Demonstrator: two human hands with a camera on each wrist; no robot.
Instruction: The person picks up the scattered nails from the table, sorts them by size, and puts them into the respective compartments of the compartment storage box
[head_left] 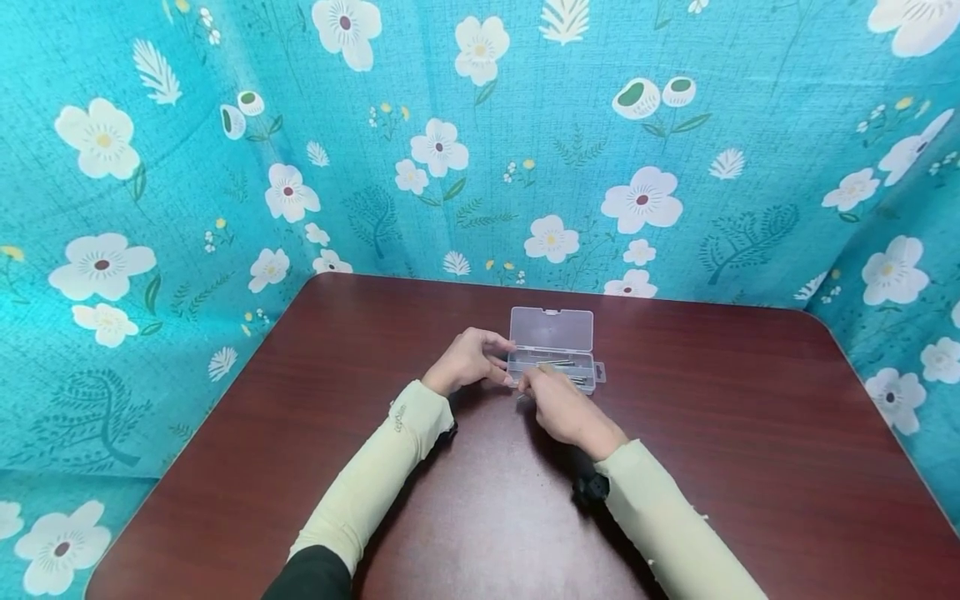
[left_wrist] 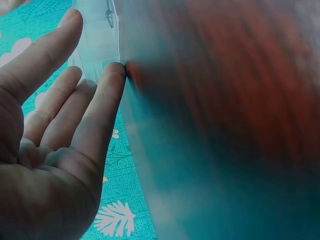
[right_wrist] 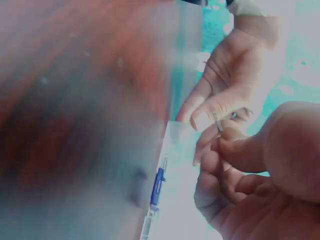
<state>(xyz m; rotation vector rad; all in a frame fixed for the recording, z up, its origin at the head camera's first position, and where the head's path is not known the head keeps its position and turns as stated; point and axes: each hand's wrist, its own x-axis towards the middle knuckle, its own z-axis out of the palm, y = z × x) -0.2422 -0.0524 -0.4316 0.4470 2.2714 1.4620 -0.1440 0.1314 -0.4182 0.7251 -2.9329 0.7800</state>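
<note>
A clear plastic box (head_left: pixel 557 385) with a divided tray lies on the table, its lid (head_left: pixel 551 328) raised at the back. Thin silver rods (head_left: pixel 577 379) lie in its compartments. My left hand (head_left: pixel 467 360) is at the box's left end, fingers spread and nearly straight, one fingertip right at the corner in the left wrist view. Over the front left of the tray, my right hand (head_left: pixel 558 404) has its fingers curled. Between its thumb and finger it pinches a thin silver piece (right_wrist: pixel 218 122), mostly hidden by the fingers.
The dark red-brown table (head_left: pixel 712 433) extends around the box. A hang tab (head_left: pixel 600 372) sticks out from the box's right end. Along the box in the right wrist view lies a blue piece (right_wrist: pixel 157 187) with thin pale ends. Floral turquoise cloth (head_left: pixel 420 208) hangs behind the table.
</note>
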